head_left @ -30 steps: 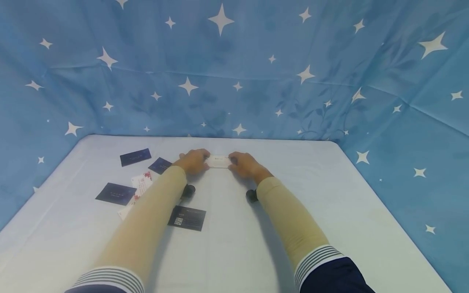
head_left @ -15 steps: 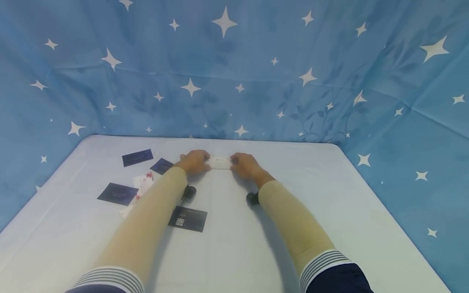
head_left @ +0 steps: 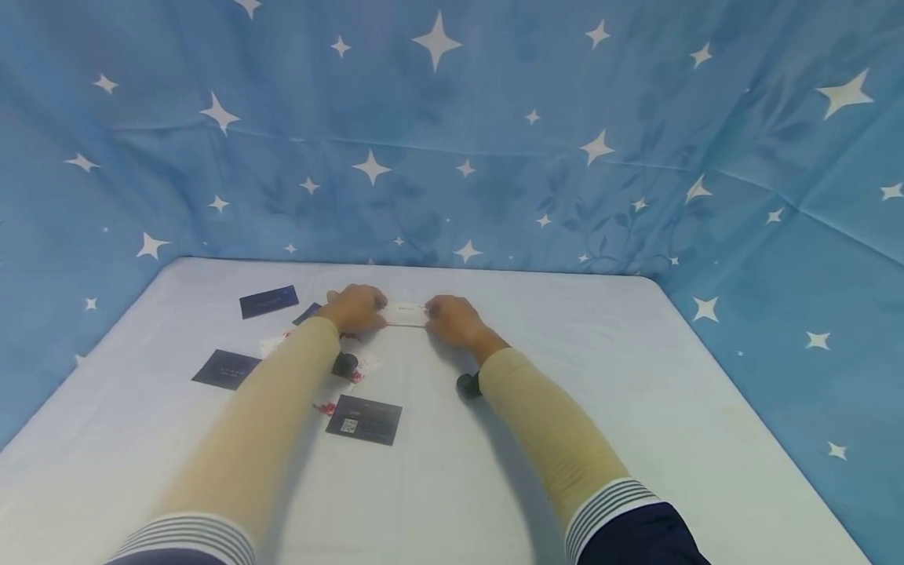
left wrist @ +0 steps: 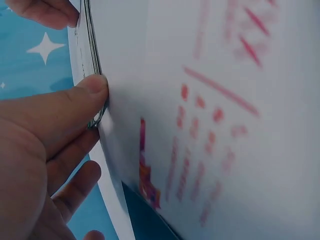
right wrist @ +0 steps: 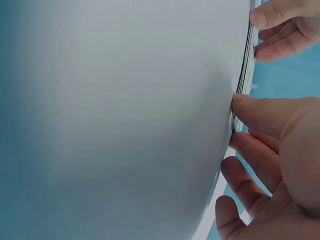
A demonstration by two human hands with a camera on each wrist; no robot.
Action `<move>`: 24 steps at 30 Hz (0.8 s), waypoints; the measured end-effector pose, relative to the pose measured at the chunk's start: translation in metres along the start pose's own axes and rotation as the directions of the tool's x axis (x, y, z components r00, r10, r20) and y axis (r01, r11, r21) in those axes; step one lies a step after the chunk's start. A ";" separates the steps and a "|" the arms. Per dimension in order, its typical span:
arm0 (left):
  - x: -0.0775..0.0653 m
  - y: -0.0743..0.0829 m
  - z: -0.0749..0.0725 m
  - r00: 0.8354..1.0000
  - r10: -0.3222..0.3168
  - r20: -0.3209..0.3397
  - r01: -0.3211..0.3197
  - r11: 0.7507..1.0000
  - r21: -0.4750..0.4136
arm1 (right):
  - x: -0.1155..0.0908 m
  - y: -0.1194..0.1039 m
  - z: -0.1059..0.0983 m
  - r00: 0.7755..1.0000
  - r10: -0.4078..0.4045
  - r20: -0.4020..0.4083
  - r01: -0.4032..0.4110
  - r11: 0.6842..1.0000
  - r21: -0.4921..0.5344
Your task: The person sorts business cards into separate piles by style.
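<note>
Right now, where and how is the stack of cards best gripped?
Probably by its two short ends, the left hand coming from the left and the right hand from the right: the stack of cards is longer from side to side, and its layered edges suggest pinching both ends.

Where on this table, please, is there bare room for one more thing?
Bare: the table right of the right forearm; also between the forearms, nearer than the held stack and right of the QR card. Crowded: around the left forearm, with dark cards and red-printed cards.
</note>
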State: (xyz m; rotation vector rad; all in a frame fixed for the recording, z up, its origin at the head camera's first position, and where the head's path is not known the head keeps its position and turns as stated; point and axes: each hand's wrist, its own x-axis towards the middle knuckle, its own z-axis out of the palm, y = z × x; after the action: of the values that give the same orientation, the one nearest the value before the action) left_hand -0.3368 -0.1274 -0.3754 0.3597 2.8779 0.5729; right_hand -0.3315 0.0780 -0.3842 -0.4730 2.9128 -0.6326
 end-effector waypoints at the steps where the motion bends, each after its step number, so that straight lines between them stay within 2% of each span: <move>1: -0.001 -0.002 -0.001 1.000 -0.004 0.003 0.004 1.000 0.001 | 0.001 -0.001 0.001 1.000 -0.002 0.002 0.002 1.000 -0.008; 9: -0.002 -0.007 -0.003 0.999 -0.028 0.016 0.028 1.000 0.004 | 0.001 -0.007 0.006 1.000 0.013 -0.023 -0.014 1.000 -0.021; 14: -0.014 -0.006 -0.014 1.000 -0.013 0.019 0.013 1.000 0.015 | -0.006 -0.015 0.007 0.999 -0.022 -0.046 0.022 1.000 0.004; 17: -0.021 -0.011 -0.022 1.000 0.007 0.013 -0.008 1.000 0.019 | -0.013 -0.025 0.009 0.996 -0.094 0.006 0.094 0.995 0.023; 19: -0.027 -0.014 -0.025 1.000 0.022 0.007 -0.022 1.000 0.014 | -0.017 -0.032 0.013 0.985 -0.163 0.050 0.162 0.986 0.025; 21: -0.031 -0.018 -0.027 0.999 0.034 -0.003 -0.034 0.999 0.004 | -0.023 -0.040 0.017 0.965 -0.244 0.094 0.241 0.970 0.040; 24: -0.038 -0.021 -0.028 0.999 0.049 -0.007 -0.049 0.998 -0.026 | -0.030 -0.053 0.024 0.922 -0.362 0.140 0.360 0.932 0.042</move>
State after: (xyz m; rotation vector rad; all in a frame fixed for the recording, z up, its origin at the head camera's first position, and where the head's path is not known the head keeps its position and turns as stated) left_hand -0.3109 -0.1657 -0.3535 0.4265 2.8713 0.6211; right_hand -0.2845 0.0330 -0.3823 -1.0253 2.6981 -0.6308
